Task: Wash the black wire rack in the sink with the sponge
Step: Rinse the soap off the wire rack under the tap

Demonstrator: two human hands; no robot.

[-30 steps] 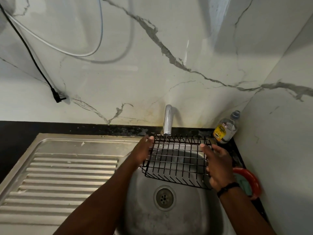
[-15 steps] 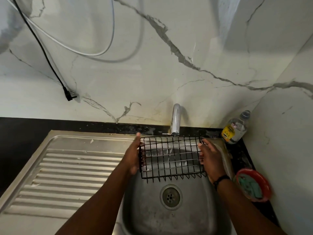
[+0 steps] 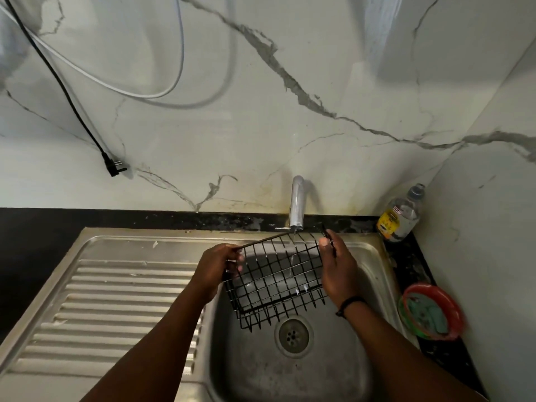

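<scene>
Both hands, left (image 3: 216,266) and right (image 3: 338,268), clamp the tilted black wire rack (image 3: 275,280) under the tap (image 3: 296,204); wet wire may slip into the sink (image 3: 362,256).

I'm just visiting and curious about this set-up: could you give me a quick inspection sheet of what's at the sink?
Surface: steel sink with ribbed drainboard, black counter behind.
Job's things: black wire rack held tilted under tap, thin stream running; sponge not clearly seen.
Clutter: bottle in corner; red dish at right.
Hands: left hand and right hand grip the rack's ends.
Cables: black plug lead and white cable hang on wall.
Surroundings: marble-look wall.
</scene>
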